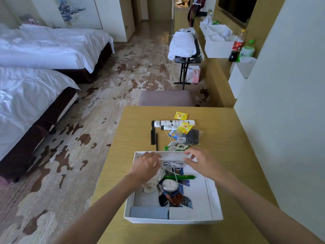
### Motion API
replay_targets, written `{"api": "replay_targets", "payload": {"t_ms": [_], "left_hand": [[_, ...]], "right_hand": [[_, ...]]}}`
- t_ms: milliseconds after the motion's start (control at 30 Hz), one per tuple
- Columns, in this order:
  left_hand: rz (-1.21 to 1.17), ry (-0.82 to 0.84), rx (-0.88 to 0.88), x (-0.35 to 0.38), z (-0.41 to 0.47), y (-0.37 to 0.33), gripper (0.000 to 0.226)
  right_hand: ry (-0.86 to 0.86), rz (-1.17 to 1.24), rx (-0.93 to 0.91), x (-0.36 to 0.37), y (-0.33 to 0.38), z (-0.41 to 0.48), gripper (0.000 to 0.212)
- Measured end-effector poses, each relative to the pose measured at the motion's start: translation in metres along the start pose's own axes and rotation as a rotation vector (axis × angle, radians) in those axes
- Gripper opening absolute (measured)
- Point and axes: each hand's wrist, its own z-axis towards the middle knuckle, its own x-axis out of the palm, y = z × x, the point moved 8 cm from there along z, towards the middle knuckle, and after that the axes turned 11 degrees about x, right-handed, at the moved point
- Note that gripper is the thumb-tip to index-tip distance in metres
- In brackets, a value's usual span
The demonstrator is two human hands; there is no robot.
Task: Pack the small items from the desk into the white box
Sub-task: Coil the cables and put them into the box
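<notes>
Sitting at the near end of the desk [228,138], the white box [173,220] is open and already part filled. A loose white cable [171,164] lies at its 12 o'clock end, and a green strip [179,177] runs across the middle. Just below the strip is a pale oval case [169,185], with a cream cloth [151,186] bunched at 9 o'clock and a dark printed packet [174,198] toward 6 o'clock. All of these lie on picture cards, while the box's 3 o'clock side shows bare floor. The left hand [146,166] reaches in at about 10 o'clock with bent fingers against the cable; I cannot tell whether it pinches the cable or only touches it. The right hand [198,161] hovers over the far rim at about 1 o'clock, its fingers spread and relaxed, holding nothing. Judging by this, the packing is roughly half done and the cable is the item being settled. Not yet packed, in a cluster on the desk at 12 o'clock from the box, are a coil of white cord [178,145] just beyond the rim and a black comb [153,133] with a thin black stick [156,141] beside it. Farther out lie a large white tube [174,123], a smaller tube [169,127], two yellow sachets [181,116], a dark pouch [193,137] and a small coloured card [173,133]. Farther still, a padded chair [165,98] stands at 12 o'clock past the desk edge, and two beds [44,50] lie around 10 o'clock across patterned carpet.
</notes>
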Motion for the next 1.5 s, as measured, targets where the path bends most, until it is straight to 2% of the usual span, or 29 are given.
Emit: {"api": "replay_targets", "payload": {"t_ms": [133, 233, 333, 467, 567, 700, 867, 933, 1033, 1133, 1200, 1367, 1500], "left_hand": [[-0.057, -0.086, -0.082, -0.013, 0.008, 0.001, 0.024], [-0.036, -0.089, -0.148, -0.018, 0.017, 0.006, 0.024], [-0.059, -0.065, -0.175, -0.017, 0.032, 0.013, 0.024], [-0.158, 0.028, -0.211, -0.004, 0.061, 0.034, 0.023], [-0.242, 0.162, -0.251, 0.018, 0.079, 0.057, 0.024], [-0.288, 0.334, -0.261, 0.053, 0.095, 0.084, 0.026], [-0.318, 0.38, -0.288, 0.077, 0.11, 0.107, 0.028], [-0.322, 0.402, -0.306, 0.084, 0.118, 0.113, 0.027], [-0.315, 0.418, -0.33, 0.089, 0.134, 0.116, 0.024], [-0.347, 0.385, -0.328, 0.091, 0.15, 0.111, 0.026], [-0.34, 0.397, -0.286, 0.095, 0.158, 0.102, 0.029], [-0.259, 0.461, -0.202, 0.114, 0.168, 0.073, 0.034], [-0.044, 0.572, -0.137, 0.134, 0.174, 0.06, 0.042]], "right_hand": [[-0.069, 0.066, -0.067, -0.02, 0.003, 0.015, 0.014], [-0.064, 0.017, -0.086, -0.023, 0.005, 0.034, 0.013], [-0.023, -0.07, -0.028, -0.014, 0.002, 0.059, 0.016], [0.129, -0.217, 0.109, 0.013, -0.01, 0.1, 0.021], [0.236, -0.337, 0.178, 0.036, -0.019, 0.124, 0.023], [0.335, -0.55, 0.161, 0.068, -0.028, 0.147, 0.025], [0.37, -0.656, 0.071, 0.088, -0.029, 0.158, 0.029], [0.389, -0.637, 0.018, 0.092, -0.026, 0.158, 0.033], [0.423, -0.608, 0.042, 0.085, -0.032, 0.156, 0.012], [0.41, -0.416, 0.113, 0.064, -0.045, 0.149, 0.028], [0.42, -0.294, 0.167, 0.048, -0.057, 0.14, 0.018], [0.294, -0.029, 0.245, 0.007, -0.078, 0.112, 0.017], [0.204, 0.213, 0.385, -0.016, -0.089, 0.084, 0.009]]}}
